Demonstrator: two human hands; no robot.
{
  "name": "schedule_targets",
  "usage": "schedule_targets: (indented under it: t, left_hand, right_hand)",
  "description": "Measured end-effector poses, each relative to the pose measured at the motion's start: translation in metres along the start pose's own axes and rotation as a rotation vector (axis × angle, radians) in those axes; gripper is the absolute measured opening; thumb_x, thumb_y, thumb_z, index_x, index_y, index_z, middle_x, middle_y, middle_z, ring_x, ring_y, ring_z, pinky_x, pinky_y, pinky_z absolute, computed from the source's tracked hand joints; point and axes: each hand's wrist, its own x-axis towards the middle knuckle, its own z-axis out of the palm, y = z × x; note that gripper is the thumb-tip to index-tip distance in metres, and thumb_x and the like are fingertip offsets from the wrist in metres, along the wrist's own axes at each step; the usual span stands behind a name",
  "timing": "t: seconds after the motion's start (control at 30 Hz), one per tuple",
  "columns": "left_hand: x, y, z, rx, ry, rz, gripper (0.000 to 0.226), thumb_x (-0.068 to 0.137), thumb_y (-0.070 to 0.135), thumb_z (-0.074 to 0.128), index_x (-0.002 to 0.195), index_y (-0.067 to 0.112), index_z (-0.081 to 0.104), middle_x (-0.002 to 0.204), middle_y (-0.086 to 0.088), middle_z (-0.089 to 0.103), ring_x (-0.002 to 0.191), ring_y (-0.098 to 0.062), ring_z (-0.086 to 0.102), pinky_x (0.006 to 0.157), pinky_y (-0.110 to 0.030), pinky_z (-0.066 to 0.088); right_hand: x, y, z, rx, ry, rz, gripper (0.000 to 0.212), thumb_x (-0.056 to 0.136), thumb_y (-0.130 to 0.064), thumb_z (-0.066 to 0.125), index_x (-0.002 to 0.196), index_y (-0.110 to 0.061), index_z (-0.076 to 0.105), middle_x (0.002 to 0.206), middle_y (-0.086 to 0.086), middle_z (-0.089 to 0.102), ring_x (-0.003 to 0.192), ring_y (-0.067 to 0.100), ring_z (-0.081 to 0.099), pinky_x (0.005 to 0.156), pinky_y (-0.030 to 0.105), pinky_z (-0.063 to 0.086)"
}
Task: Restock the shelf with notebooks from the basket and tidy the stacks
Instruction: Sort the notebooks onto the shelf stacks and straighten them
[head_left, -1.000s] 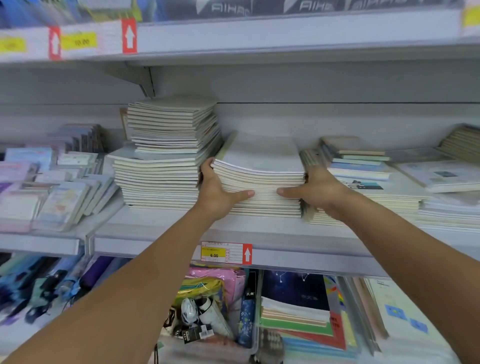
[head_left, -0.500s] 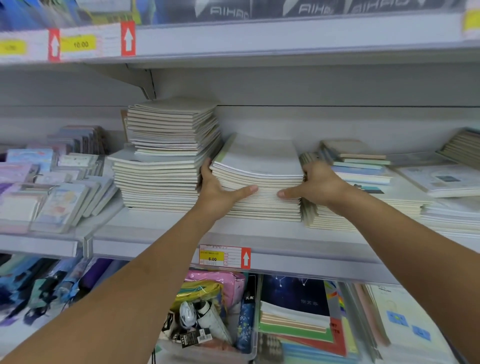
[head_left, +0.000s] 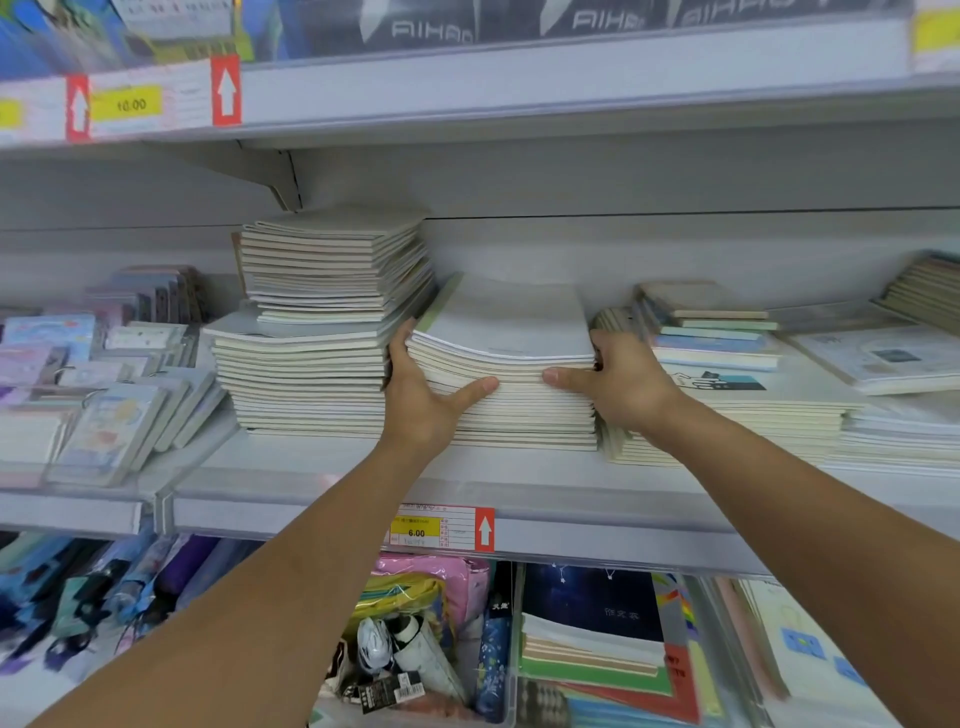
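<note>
Head view: at frame centre, the left hand (head_left: 423, 400) and right hand (head_left: 618, 387) grasp opposite sides of a notebook stack (head_left: 511, 364) resting on the shelf (head_left: 322, 483).

Middle notebook stack (head_left: 506, 364) on shelf (head_left: 322, 483), between taller stack (head_left: 322, 322) left, lower stack (head_left: 727, 410) right.

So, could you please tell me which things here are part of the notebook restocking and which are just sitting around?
Part of the job:
- middle notebook stack, gripped by left hand and right hand
- tall notebook stack
- shelf

Just there:
- small notepads
- price label
- umbrellas below
- pink pouch
</note>
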Motion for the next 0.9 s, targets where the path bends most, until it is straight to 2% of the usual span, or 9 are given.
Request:
schedule_targets:
  t: [0.2, 0.27, 0.33, 0.4, 0.5, 0.57, 0.73, 0.8, 0.9]
  left_hand:
    - [-0.003, 0.006, -0.001, 0.077, 0.027, 0.002, 0.099, 0.064, 0.029, 0.09, 0.141, 0.016, 0.03, 0.13, 0.002, 0.053, 0.121, -0.016, 0.05, 0.102, -0.025, 0.039]
    - [-0.004, 0.007, -0.003, 0.091, -0.036, -0.024, 0.107, 0.067, 0.028, 0.088, 0.147, 0.016, 0.018, 0.129, 0.004, 0.045, 0.121, -0.013, 0.044, 0.103, -0.024, 0.035]
    - [-0.002, 0.007, -0.005, 0.096, -0.088, -0.05, 0.106, 0.071, 0.026, 0.086, 0.147, 0.017, 0.012, 0.128, 0.004, 0.042, 0.122, -0.014, 0.042, 0.103, -0.024, 0.034]
    - [0.001, 0.005, -0.007, 0.091, -0.099, -0.063, 0.098, 0.073, 0.022, 0.084, 0.145, 0.015, 0.018, 0.125, 0.005, 0.045, 0.122, -0.016, 0.045, 0.099, -0.023, 0.035]
    - [0.004, 0.002, -0.008, 0.1, -0.084, -0.075, 0.094, 0.073, 0.028, 0.084, 0.144, 0.016, 0.025, 0.138, 0.001, 0.049, 0.131, -0.02, 0.044, 0.107, -0.027, 0.035]
    - [0.003, 0.001, -0.009, 0.115, -0.068, -0.073, 0.09, 0.073, 0.033, 0.083, 0.144, 0.017, 0.031, 0.14, 0.0, 0.05, 0.131, -0.02, 0.045, 0.107, -0.03, 0.036]
    - [0.003, -0.005, -0.015, 0.133, -0.14, -0.097, 0.074, 0.064, 0.036, 0.089, 0.127, 0.02, 0.056, 0.119, 0.008, 0.067, 0.111, -0.015, 0.062, 0.097, -0.029, 0.048]
    - [0.004, -0.008, -0.017, 0.115, -0.161, -0.111, 0.075, 0.06, 0.03, 0.091, 0.126, 0.021, 0.057, 0.118, 0.008, 0.067, 0.11, -0.016, 0.063, 0.1, -0.036, 0.05]
    - [0.002, -0.01, -0.016, 0.106, -0.113, -0.087, 0.071, 0.065, 0.023, 0.089, 0.128, 0.018, 0.056, 0.118, 0.006, 0.066, 0.109, -0.016, 0.062, 0.096, -0.029, 0.049]
  right_hand:
    - [-0.005, -0.009, -0.003, -0.191, 0.026, -0.018, 0.035, 0.085, -0.03, 0.077, 0.114, -0.011, 0.069, 0.108, 0.003, 0.071, 0.095, 0.018, 0.062, 0.078, 0.022, 0.042]
    - [-0.007, -0.016, -0.014, -0.264, -0.083, 0.014, 0.029, 0.08, -0.031, 0.081, 0.102, -0.017, 0.069, 0.1, -0.002, 0.067, 0.09, 0.015, 0.059, 0.072, 0.022, 0.043]
    - [-0.001, -0.021, -0.022, -0.347, -0.174, 0.075, 0.033, 0.073, -0.033, 0.087, 0.094, -0.017, 0.067, 0.1, -0.002, 0.068, 0.092, 0.017, 0.061, 0.077, 0.026, 0.049]
    - [0.007, -0.024, -0.024, -0.437, -0.183, 0.108, 0.043, 0.068, -0.037, 0.089, 0.097, -0.011, 0.069, 0.105, 0.004, 0.07, 0.098, 0.023, 0.063, 0.086, 0.032, 0.052]
    - [0.009, -0.025, -0.022, -0.483, -0.143, 0.103, 0.037, 0.069, -0.036, 0.089, 0.077, -0.017, 0.057, 0.097, 0.004, 0.065, 0.091, 0.022, 0.06, 0.073, 0.027, 0.044]
    - [0.008, -0.023, -0.019, -0.455, -0.1, 0.113, 0.036, 0.07, -0.032, 0.089, 0.074, -0.018, 0.056, 0.095, 0.005, 0.065, 0.091, 0.023, 0.061, 0.073, 0.028, 0.045]
    - [0.008, -0.024, -0.016, -0.278, -0.137, 0.292, 0.058, 0.058, -0.022, 0.096, 0.099, 0.002, 0.063, 0.099, 0.017, 0.069, 0.092, 0.032, 0.07, 0.083, 0.045, 0.06]
    - [0.009, -0.025, -0.014, -0.399, -0.135, 0.302, 0.064, 0.059, -0.026, 0.096, 0.105, 0.001, 0.06, 0.103, 0.013, 0.066, 0.097, 0.029, 0.066, 0.087, 0.038, 0.057]
    - [0.01, -0.02, -0.012, -0.417, -0.079, 0.26, 0.062, 0.062, -0.026, 0.094, 0.106, -0.005, 0.057, 0.104, 0.008, 0.059, 0.098, 0.026, 0.057, 0.08, 0.031, 0.049]
